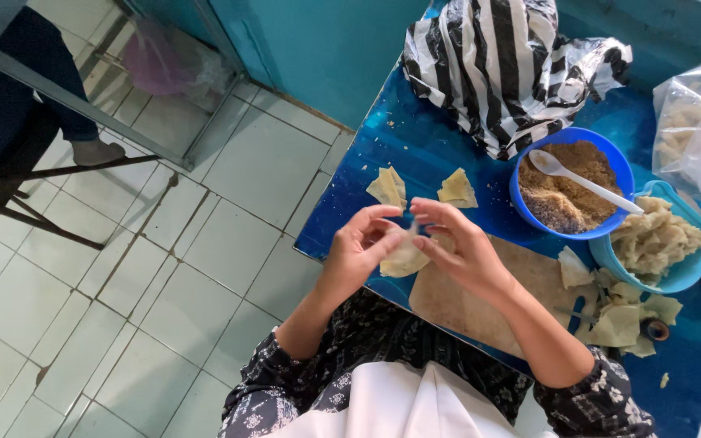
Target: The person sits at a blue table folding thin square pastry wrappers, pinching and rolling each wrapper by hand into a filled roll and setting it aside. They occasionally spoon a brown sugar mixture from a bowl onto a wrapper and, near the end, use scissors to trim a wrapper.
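Blue glossy worktop [448, 138]: your left hand [359, 247] and right hand [460, 247] together pinch a pale folded dough wrapper [405, 259] above the wooden board's [480, 304] left edge, keeping its filling enclosed.

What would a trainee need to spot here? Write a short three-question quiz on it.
1. True or false: both hands pinch one dough wrapper.
2. What lies in the blue bowl of brown filling? A) white spoon B) knife C) fork
3. How many folded dumplings lie on the blue table beyond the hands?

Key: 1 true; 2 A, the white spoon; 3 two.
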`<state>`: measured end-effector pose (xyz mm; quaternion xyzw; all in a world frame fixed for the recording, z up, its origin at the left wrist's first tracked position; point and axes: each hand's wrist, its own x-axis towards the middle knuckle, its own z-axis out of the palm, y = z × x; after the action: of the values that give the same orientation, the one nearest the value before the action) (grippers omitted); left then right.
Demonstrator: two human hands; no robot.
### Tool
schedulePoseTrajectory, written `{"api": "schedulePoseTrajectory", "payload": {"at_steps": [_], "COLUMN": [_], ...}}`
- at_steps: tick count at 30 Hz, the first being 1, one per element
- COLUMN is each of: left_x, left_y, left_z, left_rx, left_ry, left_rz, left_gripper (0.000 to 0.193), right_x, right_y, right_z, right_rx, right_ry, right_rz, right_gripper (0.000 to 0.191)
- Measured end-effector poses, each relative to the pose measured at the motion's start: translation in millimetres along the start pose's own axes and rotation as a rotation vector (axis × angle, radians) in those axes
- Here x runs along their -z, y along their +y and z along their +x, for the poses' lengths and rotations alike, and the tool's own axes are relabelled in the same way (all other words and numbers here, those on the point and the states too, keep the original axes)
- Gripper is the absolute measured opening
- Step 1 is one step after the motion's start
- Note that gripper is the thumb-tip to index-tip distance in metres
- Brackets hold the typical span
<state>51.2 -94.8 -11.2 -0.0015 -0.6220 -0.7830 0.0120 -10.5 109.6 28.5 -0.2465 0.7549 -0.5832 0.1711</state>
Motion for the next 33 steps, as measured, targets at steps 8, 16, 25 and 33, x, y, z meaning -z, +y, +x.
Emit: {"api": "schedulePoseTrajectory", "payload": {"at_steps": [8,16,25,33], "left_x": [-9,-65,-77,-95], "left_y": [-5,-18,-43,-17], "left_z": [-1,-20,-21,-18], "left_rx": [-0.021,0.338,0.382,0.053], "left_ry": [0.078,-0.133,-0.198,-0.397], "left_rz": [0.068,-0.756,-0.570,0.115], "left_gripper": [0.029,0.038,0.024,0.027], "right_x": [27,-1,11,36], "right_y": [29,-40,-27,47], "right_z": [-15,-55,-91,-129], "right_rx": [-0.253,0.105,0.158,-0.284], "right_ry": [0.046,0.318,0.522,0.491], "right_rz": [0.543,-0.585,-0.428,0.412], "right_gripper": [0.015,0.022,0.030,0.025]}}
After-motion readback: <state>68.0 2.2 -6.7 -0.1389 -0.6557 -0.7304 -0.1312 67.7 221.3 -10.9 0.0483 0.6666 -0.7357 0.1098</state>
